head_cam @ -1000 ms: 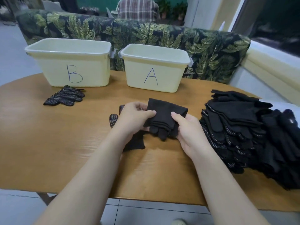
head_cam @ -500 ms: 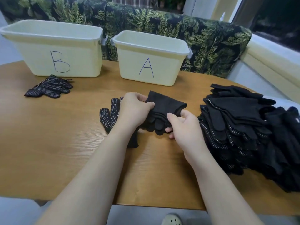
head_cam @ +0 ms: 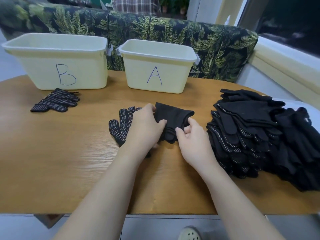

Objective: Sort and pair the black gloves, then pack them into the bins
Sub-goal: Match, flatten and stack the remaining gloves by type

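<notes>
Since the earlier frame, both hands have drawn closer together on the folded black gloves (head_cam: 173,118) at the centre of the frame, the right thumb now tucked nearer the bundle's lower edge. The left hand (head_cam: 147,125) grips the bundle's left side, thumb on top and fingers curled behind it. The right hand (head_cam: 192,135) pinches the lower right edge, where the glove fingers hang down. The bundle sits just above the wooden surface (head_cam: 52,161).

Partly under the left hand lies a single dotted glove (head_cam: 121,125), flat, its fingers pointing up the frame. At the right of the frame, just beside the right hand, stands a large pile of black gloves (head_cam: 259,135), many showing white dots. At the left, a folded dotted pair (head_cam: 55,103) lies in front of the bin marked B (head_cam: 64,66). The bin marked A (head_cam: 155,70) stands beside it at upper centre. Behind both runs a leaf-patterned sofa back (head_cam: 216,45).
</notes>
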Tool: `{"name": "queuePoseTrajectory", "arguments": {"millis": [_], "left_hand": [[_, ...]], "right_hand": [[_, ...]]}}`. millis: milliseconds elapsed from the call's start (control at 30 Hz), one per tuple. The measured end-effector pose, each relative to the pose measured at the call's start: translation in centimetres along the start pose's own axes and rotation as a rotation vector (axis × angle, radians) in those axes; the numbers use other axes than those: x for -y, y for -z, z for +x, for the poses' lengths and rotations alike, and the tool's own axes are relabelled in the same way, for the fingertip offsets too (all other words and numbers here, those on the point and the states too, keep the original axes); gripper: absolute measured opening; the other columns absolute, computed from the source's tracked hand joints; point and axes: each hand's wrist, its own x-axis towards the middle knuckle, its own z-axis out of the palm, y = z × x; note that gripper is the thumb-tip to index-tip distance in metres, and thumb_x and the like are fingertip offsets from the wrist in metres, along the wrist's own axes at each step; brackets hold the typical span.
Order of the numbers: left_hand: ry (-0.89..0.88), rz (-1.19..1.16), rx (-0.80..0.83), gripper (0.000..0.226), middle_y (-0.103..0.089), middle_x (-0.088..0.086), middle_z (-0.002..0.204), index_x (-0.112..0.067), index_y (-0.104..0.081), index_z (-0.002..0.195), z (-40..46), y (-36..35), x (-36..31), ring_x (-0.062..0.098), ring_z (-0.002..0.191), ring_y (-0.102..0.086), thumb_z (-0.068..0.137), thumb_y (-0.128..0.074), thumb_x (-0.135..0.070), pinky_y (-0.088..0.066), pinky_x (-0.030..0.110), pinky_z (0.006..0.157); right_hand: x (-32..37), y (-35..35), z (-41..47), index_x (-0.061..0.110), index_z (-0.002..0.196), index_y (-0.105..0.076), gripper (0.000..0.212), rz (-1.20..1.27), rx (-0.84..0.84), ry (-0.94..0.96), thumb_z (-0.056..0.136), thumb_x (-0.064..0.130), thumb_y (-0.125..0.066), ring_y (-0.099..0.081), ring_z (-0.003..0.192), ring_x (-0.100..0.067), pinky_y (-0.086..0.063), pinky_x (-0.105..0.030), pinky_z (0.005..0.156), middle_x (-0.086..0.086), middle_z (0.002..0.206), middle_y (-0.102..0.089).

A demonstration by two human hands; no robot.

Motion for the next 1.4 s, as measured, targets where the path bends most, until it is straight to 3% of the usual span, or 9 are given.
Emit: {"name": "queuePoseTrajectory", "arguments": {"millis": [133,300,433,567,733,933,1100,1200,1400], "left_hand": [[-0.176,0.217,-0.028,0.045,-0.047,0.005,0.138,-0.016,-0.054,0.132,-0.4,0.7,0.4,0.027,0.124,-0.047,0.093,-0.069,-0.032,-0.04,0.037,0.1],[-0.451,0.43,0.188,0.051,-0.039,0.01,0.16,-0.019,-0.051,0.148,0.0,0.2,1.7,0.03,0.143,-0.041,0.104,-0.033,-0.039,-0.036,0.047,0.115],[-0.365,0.428,0.252,0.057,-0.011,0.003,0.171,-0.024,-0.022,0.162,-0.4,0.6,3.0,0.022,0.157,-0.011,0.109,-0.032,-0.042,-0.009,0.045,0.127],[-0.209,0.551,0.222,0.062,0.004,0.001,0.172,-0.026,-0.006,0.164,-1.5,2.9,5.4,0.021,0.158,0.004,0.108,-0.023,-0.048,0.003,0.042,0.126],[-0.071,0.646,0.283,0.067,0.005,0.0,0.172,-0.025,-0.003,0.164,-3.4,7.4,9.0,0.019,0.158,0.006,0.107,-0.02,-0.054,0.003,0.039,0.127],[-0.022,0.589,0.259,0.068,0.003,0.0,0.172,-0.026,-0.008,0.164,-6.4,12.2,11.3,0.016,0.158,0.007,0.106,-0.027,-0.055,0.005,0.035,0.127],[0.04,0.386,0.147,0.056,-0.015,0.002,0.171,-0.022,-0.029,0.16,-7.1,15.4,12.4,0.019,0.158,-0.003,0.108,-0.037,-0.042,0.001,0.036,0.126],[0.139,0.452,0.07,0.051,-0.02,0.005,0.169,-0.019,-0.032,0.158,-6.3,16.9,14.1,0.023,0.157,-0.009,0.109,-0.037,-0.034,-0.005,0.042,0.127],[0.213,0.467,0.079,0.052,-0.021,0.005,0.168,-0.019,-0.029,0.157,-5.2,17.3,15.0,0.025,0.157,-0.011,0.108,-0.037,-0.033,-0.006,0.042,0.126]], "right_hand": [[0.1,-0.5,-0.8,0.013,0.154,-0.035,0.059,-0.202,-0.085,0.061,0.102,0.033,-0.055,-0.057,0.115,-0.024,-0.046,-0.035,0.091,-0.003,0.123,-0.059],[0.5,-1.3,-1.5,0.011,0.141,-0.053,0.045,-0.494,-0.275,0.339,0.099,0.027,-0.054,-0.046,0.131,-0.034,-0.044,-0.046,0.102,-0.014,0.147,-0.044],[1.1,-1.6,-0.8,0.016,0.163,-0.022,0.059,-0.543,-0.024,0.362,0.108,0.034,-0.038,-0.01,0.158,-0.026,-0.012,-0.042,0.127,-0.009,0.171,-0.011],[0.6,-1.4,-0.2,0.019,0.165,-0.003,0.063,-0.706,0.223,0.29,0.11,0.046,-0.019,0.005,0.159,-0.018,0.006,-0.041,0.128,-0.001,0.173,0.004],[0.8,-0.1,-0.3,0.024,0.165,0.001,0.06,-0.778,0.29,0.227,0.11,0.04,-0.016,0.007,0.158,-0.015,0.009,-0.045,0.127,0.003,0.172,0.007],[3.5,-1.7,-1.9,0.022,0.161,-0.028,0.054,-0.58,0.181,0.322,0.109,0.034,-0.027,0.0,0.158,-0.011,0.012,-0.04,0.127,0.0,0.171,-0.012],[8.8,-8.3,-2.5,0.018,0.136,-0.062,0.035,-0.294,0.299,0.554,0.105,0.029,-0.048,-0.037,0.145,-0.013,-0.008,-0.037,0.128,0.0,0.152,-0.049],[12.2,-13.1,0.4,0.016,0.13,-0.066,0.03,-0.277,0.44,0.676,0.102,0.021,-0.057,-0.052,0.131,-0.021,-0.036,-0.034,0.114,-0.002,0.141,-0.058],[18.4,-20.9,5.9,0.016,0.138,-0.061,0.045,-0.319,0.516,0.731,0.095,0.028,-0.069,-0.056,0.129,-0.019,-0.041,-0.033,0.112,0.0,0.141,-0.061]]}}
